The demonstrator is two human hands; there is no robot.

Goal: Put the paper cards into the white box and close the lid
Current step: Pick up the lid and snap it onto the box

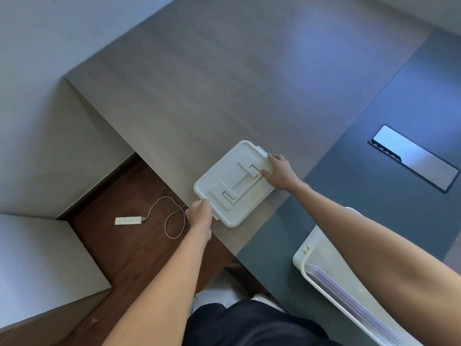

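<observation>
White lid (233, 186) flat on desk (199, 96). Left hand (199, 216) pinches its near corner; right hand (280, 172) grips far edge. Open white box (303, 255) holds paper cards (349, 298).

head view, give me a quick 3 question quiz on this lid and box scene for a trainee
1. True or false: the lid is already on the white box.
2. Which hands touch the lid? A) left only B) right only C) both
3. What lies on the floor left of the table?

Key: 1. False, it lies on the table, apart from the box. 2. C, left hand and right hand at opposite ends. 3. A power strip.
</observation>
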